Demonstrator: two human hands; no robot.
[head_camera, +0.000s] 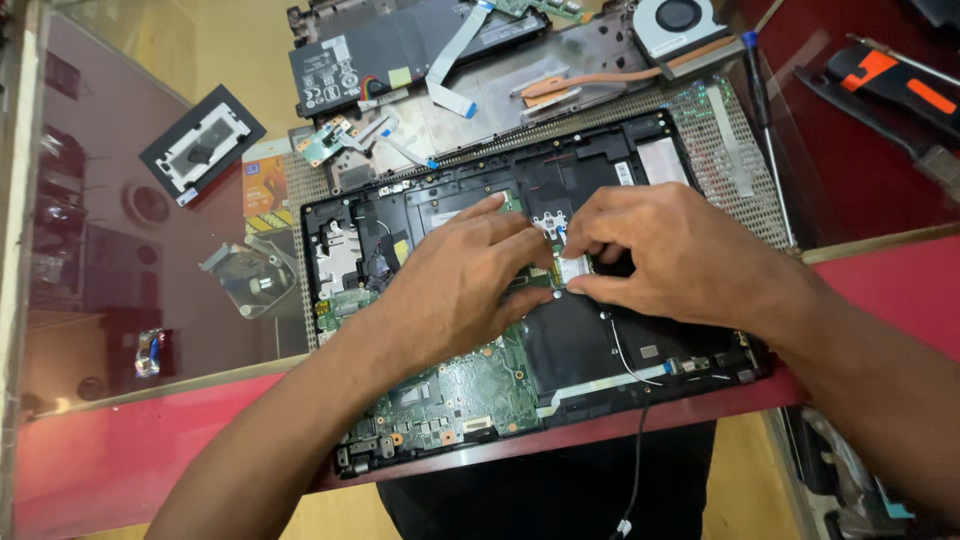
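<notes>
Between your two sets of fingers, a small wireless card (573, 268) sits in the middle of the open laptop base (640, 350), and both hands meet over it. Your right hand (680, 258) has its thumb and forefinger pinched closed on the card's right edge — the other fingers curl in above it. Your left hand (462, 285) lies flat and open on the base, gripping nothing, its fingertips pressing down just left of the card and touching its near side.

Under your left palm and toward your wrist lies the green mainboard (470, 385), partly hidden by the hand. Below your right fingers a thin white wire (622, 352) runs down across the black plastic to a flat ribbon cable (600, 385) near the front edge. A black cable (638, 460) hangs off the edge of the base toward you.

Beyond your fingertips, well apart from both hands, a black battery pack (400, 50) and loose ribbon strips lie on a second stripped chassis. To the far right of it rests a cooling fan (678, 22) with its copper heat pipe (600, 80). A screwdriver (765, 120) with a blue-tipped handle lies on the glass worktop (130, 250) past your right knuckles, and a black bracket (202, 142) lies far out beyond your left hand.
</notes>
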